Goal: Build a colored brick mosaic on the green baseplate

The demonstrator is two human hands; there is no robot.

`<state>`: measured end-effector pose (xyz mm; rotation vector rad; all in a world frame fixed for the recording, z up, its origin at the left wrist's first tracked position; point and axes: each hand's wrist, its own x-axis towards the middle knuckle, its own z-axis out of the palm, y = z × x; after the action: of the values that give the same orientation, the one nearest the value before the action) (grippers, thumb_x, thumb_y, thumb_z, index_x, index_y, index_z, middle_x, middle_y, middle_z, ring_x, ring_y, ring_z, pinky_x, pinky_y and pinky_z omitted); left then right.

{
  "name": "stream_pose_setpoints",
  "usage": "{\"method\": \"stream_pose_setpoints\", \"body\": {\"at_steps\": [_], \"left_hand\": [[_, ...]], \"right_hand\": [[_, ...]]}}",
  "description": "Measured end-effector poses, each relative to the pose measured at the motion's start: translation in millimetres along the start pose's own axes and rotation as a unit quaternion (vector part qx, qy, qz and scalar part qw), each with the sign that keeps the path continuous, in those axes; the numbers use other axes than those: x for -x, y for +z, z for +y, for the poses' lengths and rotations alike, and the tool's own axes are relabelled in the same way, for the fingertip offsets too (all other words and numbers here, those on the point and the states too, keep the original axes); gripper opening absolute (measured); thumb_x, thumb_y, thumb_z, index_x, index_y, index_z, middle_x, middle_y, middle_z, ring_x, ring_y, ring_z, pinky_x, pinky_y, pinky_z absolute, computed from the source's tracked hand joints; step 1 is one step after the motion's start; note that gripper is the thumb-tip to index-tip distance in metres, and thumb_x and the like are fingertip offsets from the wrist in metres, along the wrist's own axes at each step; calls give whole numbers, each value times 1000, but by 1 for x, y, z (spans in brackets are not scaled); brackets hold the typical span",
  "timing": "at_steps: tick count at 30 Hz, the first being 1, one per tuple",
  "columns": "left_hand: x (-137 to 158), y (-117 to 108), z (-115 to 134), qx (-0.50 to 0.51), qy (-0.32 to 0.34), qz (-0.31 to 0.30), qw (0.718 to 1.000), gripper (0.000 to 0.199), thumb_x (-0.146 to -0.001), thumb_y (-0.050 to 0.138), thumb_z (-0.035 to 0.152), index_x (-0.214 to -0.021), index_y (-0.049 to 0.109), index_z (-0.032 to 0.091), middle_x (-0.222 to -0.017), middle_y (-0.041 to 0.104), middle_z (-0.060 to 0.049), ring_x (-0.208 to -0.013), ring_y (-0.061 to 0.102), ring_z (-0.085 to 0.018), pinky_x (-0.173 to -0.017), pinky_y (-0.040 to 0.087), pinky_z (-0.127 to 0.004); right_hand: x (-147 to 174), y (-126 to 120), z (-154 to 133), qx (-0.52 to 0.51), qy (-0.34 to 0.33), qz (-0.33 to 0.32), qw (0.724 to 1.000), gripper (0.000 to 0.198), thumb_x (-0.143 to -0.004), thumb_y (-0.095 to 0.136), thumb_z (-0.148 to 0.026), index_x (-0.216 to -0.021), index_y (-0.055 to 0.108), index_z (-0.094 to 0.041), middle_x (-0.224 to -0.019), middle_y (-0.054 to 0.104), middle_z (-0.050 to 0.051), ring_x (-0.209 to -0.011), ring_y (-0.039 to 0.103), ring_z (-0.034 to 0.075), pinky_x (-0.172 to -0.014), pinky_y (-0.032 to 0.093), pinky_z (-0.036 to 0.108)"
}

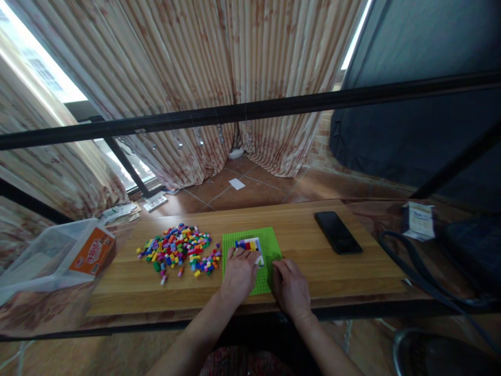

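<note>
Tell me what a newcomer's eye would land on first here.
Most likely the heap of multicoloured bricks on the left of the wooden tabletop. Next, at the centre, the bright green baseplate, with the left grip over it and the right grip at its right edge. A black phone lies farther right.

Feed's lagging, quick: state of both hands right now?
Left hand: over bricks on the green baseplate; grip can't be told.
Right hand: at the baseplate's right edge; grip unclear.

A green studded baseplate lies flat, bearing small multicoloured bricks.
</note>
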<state>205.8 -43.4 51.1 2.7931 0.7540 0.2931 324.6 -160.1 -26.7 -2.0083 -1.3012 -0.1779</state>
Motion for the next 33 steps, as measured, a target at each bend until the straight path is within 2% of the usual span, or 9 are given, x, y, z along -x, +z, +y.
{"method": "stream_pose_setpoints", "body": {"at_steps": [4, 9, 18, 23, 28, 30, 33], "left_hand": [[-3, 2, 0, -3, -11, 22, 1000, 25, -85, 53, 14, -107, 60, 22, -94, 70, -5, -95, 59, -23, -102, 32, -45], [-3, 5, -1, -3, -4, 9, 1000, 18, -89, 48, 16, -94, 64, 22, -92, 70, -6, -95, 59, -23, -102, 31, -47], [3, 8, -1, -8, -14, 41, 999, 13, -89, 53, 21, -88, 66, 22, -92, 70, -5, -96, 58, -23, -104, 28, -50], [6, 11, -1, -9, -20, 58, 998, 13, -89, 53, 21, -87, 66, 23, -95, 69, -5, -97, 57, -23, -105, 27, -51], [7, 17, -3, -1, -16, 77, 997, 13, -89, 53, 22, -83, 66, 22, -91, 69, -6, -94, 57, -23, -104, 27, -51], [7, 18, -3, 4, -17, 83, 996, 14, -89, 53, 22, -82, 65, 22, -90, 69, -5, -93, 57, -22, -104, 27, -50], [6, 19, -3, 11, -25, 89, 996, 13, -89, 54, 21, -80, 64, 21, -89, 69, -5, -92, 57, -22, -104, 29, -49]], "right_hand": [[0, -1, 0, 0, 2, -2, 1000, 22, -92, 43, -17, -98, 64, -18, -91, 63, 8, -88, 57, 20, -78, 46, 30], [1, -1, 0, 0, 4, -7, 1000, 24, -93, 41, -18, -100, 64, -18, -91, 62, 8, -88, 56, 20, -80, 45, 31], [0, 0, -1, -7, 12, -3, 1000, 25, -93, 41, -19, -98, 66, -18, -91, 64, 9, -88, 57, 20, -80, 45, 31], [-9, -6, -1, -101, 82, 1, 992, 27, -93, 43, -27, -94, 69, -19, -90, 67, 8, -84, 61, 20, -78, 47, 32], [-28, -14, -12, -224, 175, -20, 959, 33, -90, 49, -43, -87, 72, -18, -87, 72, 9, -80, 65, 21, -74, 48, 32], [-33, -14, -19, -248, 191, -44, 949, 34, -87, 52, -46, -85, 74, -19, -84, 73, 8, -77, 65, 21, -72, 48, 31], [-36, -12, -27, -245, 195, -59, 948, 31, -84, 56, -46, -82, 75, -21, -82, 73, 6, -74, 64, 20, -71, 47, 31]]}}
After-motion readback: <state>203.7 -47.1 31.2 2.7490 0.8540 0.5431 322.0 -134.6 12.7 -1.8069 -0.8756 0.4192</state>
